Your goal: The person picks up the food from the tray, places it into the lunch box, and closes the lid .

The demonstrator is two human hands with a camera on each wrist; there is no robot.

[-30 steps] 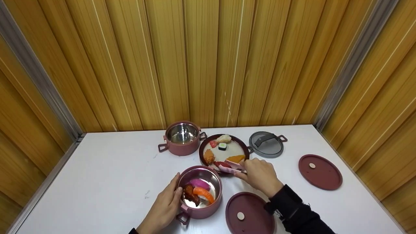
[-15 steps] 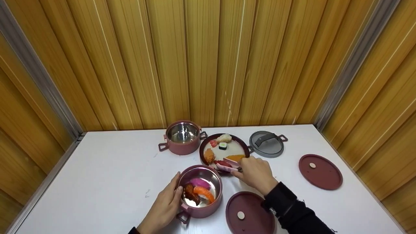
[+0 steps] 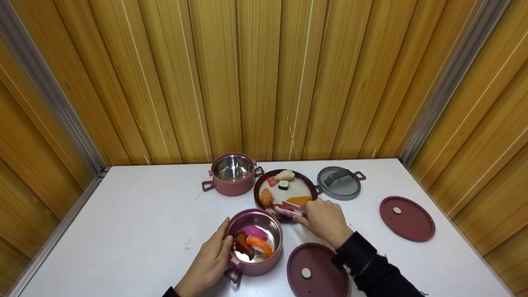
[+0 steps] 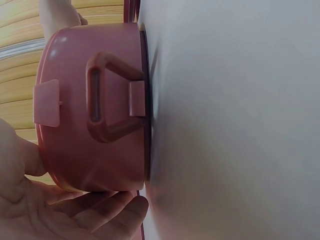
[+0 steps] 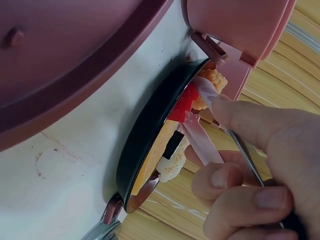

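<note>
On white table, my left hand point(image 3: 208, 258) cups the pink steel-lined pot point(image 3: 255, 242) holding three sushi; my right hand point(image 3: 326, 220) pinches pink tongs point(image 3: 288, 209) on a red piece; five remain on the dark round plate point(image 3: 259, 189).

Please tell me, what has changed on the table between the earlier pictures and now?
The right hand, holding pink tongs, moved slightly forward over the plate, closing on a red sushi piece. The left hand stayed against the near pink pot; lids unchanged.
</note>
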